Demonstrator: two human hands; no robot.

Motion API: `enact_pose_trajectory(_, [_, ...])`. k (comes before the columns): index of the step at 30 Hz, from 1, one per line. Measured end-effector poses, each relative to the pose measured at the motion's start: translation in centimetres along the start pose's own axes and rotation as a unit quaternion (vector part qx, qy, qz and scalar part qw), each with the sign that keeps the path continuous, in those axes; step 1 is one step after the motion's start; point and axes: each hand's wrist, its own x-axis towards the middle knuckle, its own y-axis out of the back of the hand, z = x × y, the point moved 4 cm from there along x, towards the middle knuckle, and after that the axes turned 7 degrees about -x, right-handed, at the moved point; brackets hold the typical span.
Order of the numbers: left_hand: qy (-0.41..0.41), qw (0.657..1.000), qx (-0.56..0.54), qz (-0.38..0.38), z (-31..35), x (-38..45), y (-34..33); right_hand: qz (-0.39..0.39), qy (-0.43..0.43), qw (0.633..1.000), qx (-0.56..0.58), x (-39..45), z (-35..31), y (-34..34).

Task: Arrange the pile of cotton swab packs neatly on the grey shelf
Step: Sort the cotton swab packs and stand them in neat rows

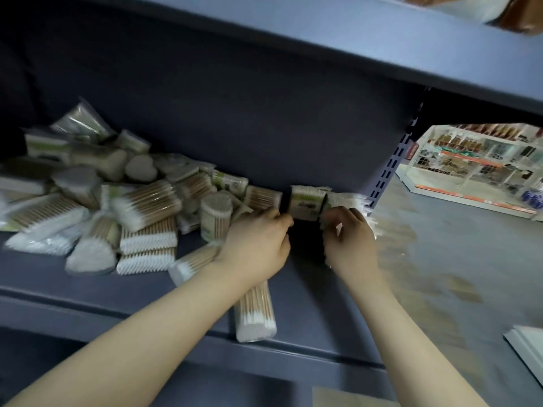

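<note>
Grey shelf holds the standing pack at twelve o'clock from both hands, left hand pinching its side, right hand pinching the next pack, pile at nine o'clock.

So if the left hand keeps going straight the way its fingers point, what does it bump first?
Most likely the labelled cotton swab pack standing at the back of the grey shelf. The left hand points up and right toward it, fingertips almost touching its edge. Depth is hard to judge, so it may already touch.
</note>
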Motion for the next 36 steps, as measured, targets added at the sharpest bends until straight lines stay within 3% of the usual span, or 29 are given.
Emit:
enact_pose_trajectory(12, [0.020,0.999,0.014,0.025,-4.9,-5.1,5.0,-0.039,-0.020,0.998,0.045,-2.8,-6.4,-2.1])
enact_pose_trajectory(21, [0.047,0.997,-0.039,0.039,-10.2,-9.2,7.6,-0.040,-0.038,0.996,0.071,-3.9,-10.9,-2.9])
enact_pose_trajectory(29, [0.096,0.995,-0.037,-0.012,-12.6,-11.4,8.3,-0.107,-0.019,0.993,0.054,-4.1,-14.2,-4.6])
enact_pose_trajectory(36, [0.108,0.993,-0.035,-0.002,-13.7,-12.1,8.9,-0.114,-0.013,0.992,0.059,-3.3,-15.2,-5.1])
